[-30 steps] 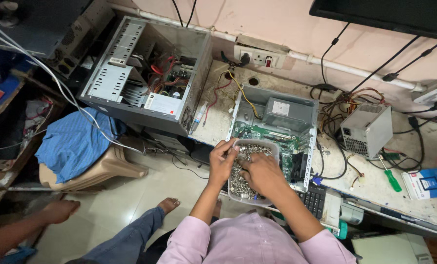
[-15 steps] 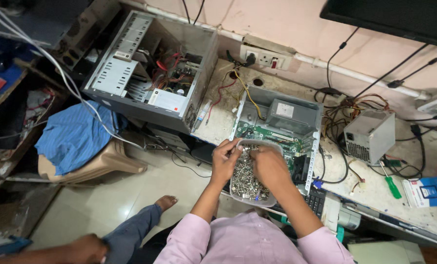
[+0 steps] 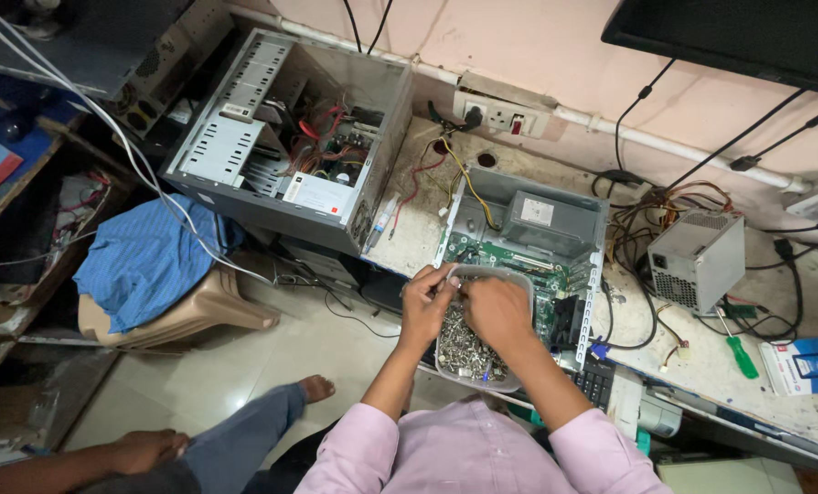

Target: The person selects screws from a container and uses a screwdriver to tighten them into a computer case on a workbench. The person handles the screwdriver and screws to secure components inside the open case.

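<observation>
A big open computer case (image 3: 290, 146) lies on its side at the workbench's (image 3: 701, 366) left end, and a smaller one (image 3: 528, 247) lies opened flat with its green board bare, not yet closed up. At its near edge sits a clear tub of screws (image 3: 475, 340). Both hands work in it: the left hand (image 3: 424, 309) pinches something small, the right hand (image 3: 496, 311) curls, its grip hidden.

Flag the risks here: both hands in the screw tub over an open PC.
1. The tub of screws sits over the open case's motherboard; a dropped screw could land on the board and be hard to spot.
2. The tub overhangs the bench edge; the left hand and right hand digging in it could tip it onto the floor.
</observation>
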